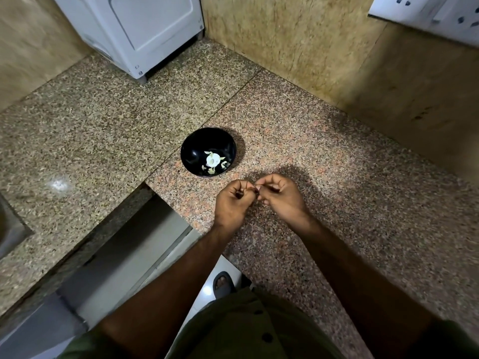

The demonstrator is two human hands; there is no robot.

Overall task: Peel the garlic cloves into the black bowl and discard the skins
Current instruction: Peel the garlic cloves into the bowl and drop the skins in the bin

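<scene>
Pinching something tiny between both hands, left hand [234, 196] and right hand [278, 194] meeting fingertip to fingertip just above the granite worktop [337, 177], fingers of each curled in; almost certainly a garlic clove, though hidden by the fingers and too small to confirm. Sitting just beyond the hands, near the worktop's cut-out edge: the black bowl [190, 149], holding a pale garlic piece [212, 159] with loose skins [223, 165] scattered around it. Judged mid-peel. Risk from here: dropping the clove or its skin short of the bowl, since the hands work beside it, not over it. Further risk: more skin falling among the peeled garlic, leaving extra sorting before discarding.
</scene>
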